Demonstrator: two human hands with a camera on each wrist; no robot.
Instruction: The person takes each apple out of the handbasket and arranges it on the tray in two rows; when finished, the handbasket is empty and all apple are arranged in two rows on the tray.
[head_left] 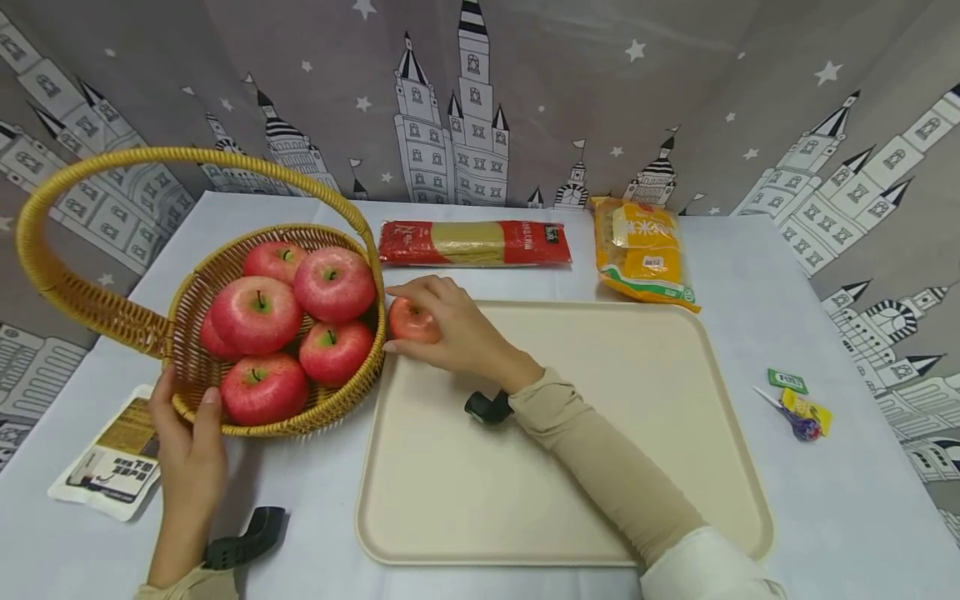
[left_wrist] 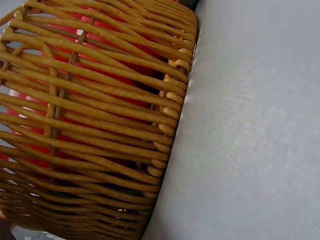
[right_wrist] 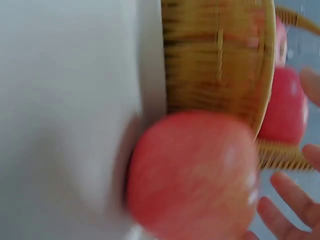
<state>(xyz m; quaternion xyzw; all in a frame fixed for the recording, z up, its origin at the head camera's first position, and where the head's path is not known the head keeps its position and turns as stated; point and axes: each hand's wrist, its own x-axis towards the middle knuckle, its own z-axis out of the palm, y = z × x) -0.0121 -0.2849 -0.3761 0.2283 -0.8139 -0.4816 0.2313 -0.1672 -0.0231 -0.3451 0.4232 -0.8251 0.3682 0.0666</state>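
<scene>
Holding the basket [head_left: 315, 422] by its rim near the foot of the handle, the left hand [head_left: 191, 454] has its thumb over the edge and its fingers outside; that grip is pinching the rim. The right hand [head_left: 468, 337] is over a single apple [head_left: 414, 322], which lies at the corner of the tray [head_left: 450, 500] just beside the basket. The right grip is spread, thumb on one side of the fruit and fingers on the other; whether the fingertips press on its skin, I cannot tell. The right wrist view, somewhat blurred, shows the apple close to the woven wall, with the fingers spaced apart past it.

Inside the basket are more red apples [head_left: 257, 315], some with their stems up. Behind the tray, on the white-covered desk [head_left: 840, 533], a red packet of noodles [head_left: 472, 243] lies flat and a yellow bag [head_left: 645, 254] is next to it. A white packet [head_left: 112, 471] is beside the left hand. Over on the right, a lollipop [head_left: 802, 427] and a green wrapper [head_left: 787, 381] lie near each other, and a grey curtain [head_left: 570, 92] with castles hangs behind the desk.
</scene>
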